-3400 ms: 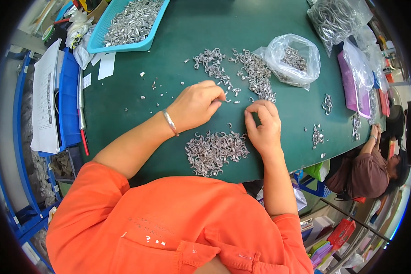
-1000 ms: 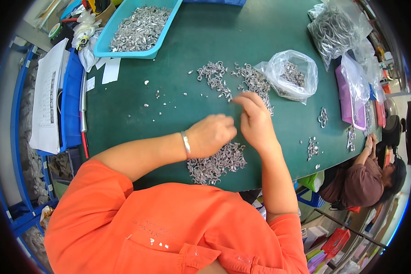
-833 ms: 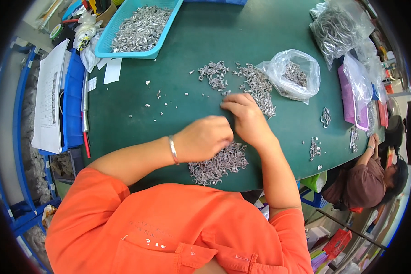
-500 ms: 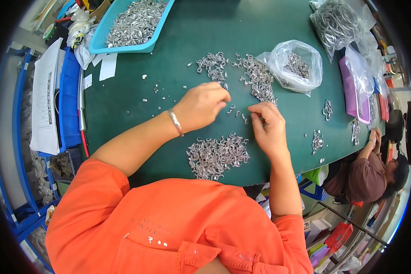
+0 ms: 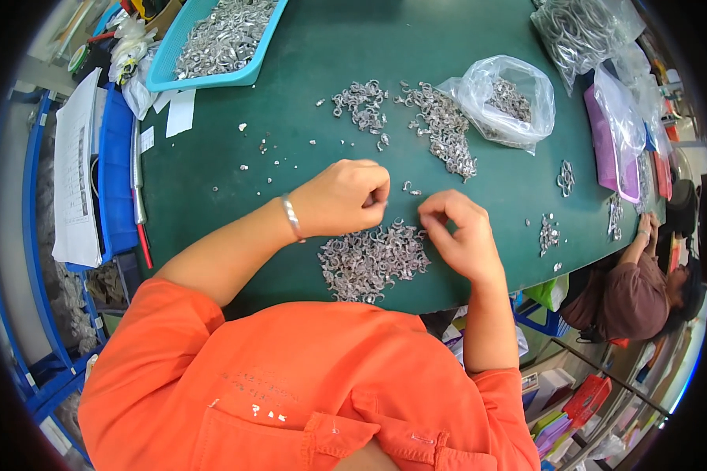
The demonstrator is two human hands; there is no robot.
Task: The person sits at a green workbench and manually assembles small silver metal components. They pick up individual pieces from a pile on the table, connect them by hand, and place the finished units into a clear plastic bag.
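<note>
Over the green table, my left hand (image 5: 342, 198), with a silver bangle (image 5: 291, 217) at its wrist, is curled closed above the upper edge of the near pile of small grey curved metal pieces (image 5: 361, 265). To the right, my right hand (image 5: 461, 235) is bent with thumb and forefinger drawn together, beside the same pile's right edge. Whether either hand holds a piece is too small or hidden to tell. Between and beyond my hands lie a few loose metal pieces (image 5: 411, 188). Farther off are a small heap (image 5: 360, 106) and a longer heap (image 5: 445, 129) of similar pieces.
A clear plastic bag (image 5: 538, 102) of pieces stands beside the long heap. At the far left sits a blue basket (image 5: 247, 76) of metal parts. A fuller bag (image 5: 585, 35) and a purple bin (image 5: 601, 145) line the right edge. Another person (image 5: 632, 294) sits at right.
My left hand has come down toward the near pile, and my right hand has dropped slightly nearer. Fewer loose pieces show between my hands. The view has shifted slightly.
</note>
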